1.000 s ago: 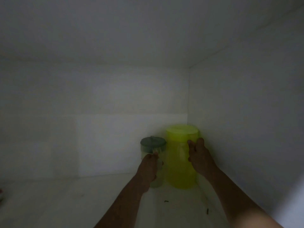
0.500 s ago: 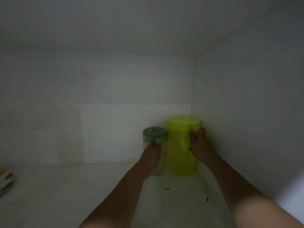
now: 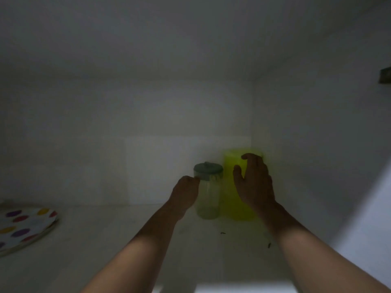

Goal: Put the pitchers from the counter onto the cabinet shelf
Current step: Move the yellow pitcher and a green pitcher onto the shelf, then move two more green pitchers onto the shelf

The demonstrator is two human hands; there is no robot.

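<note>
Inside, two upright pitchers (image 3: 208, 191) on shelf (image 3: 118, 240)

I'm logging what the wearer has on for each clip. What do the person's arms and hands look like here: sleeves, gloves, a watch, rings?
Both forearms are bare up to the frame edge: no sleeves show. The left hand and right hand wear no gloves, and no watch or bracelet shows at either wrist. The cabinet is too dim to rule out a ring.

Dim white cabinet interior (image 3: 148, 123); dotted plate (image 3: 23, 227) at left.
</note>
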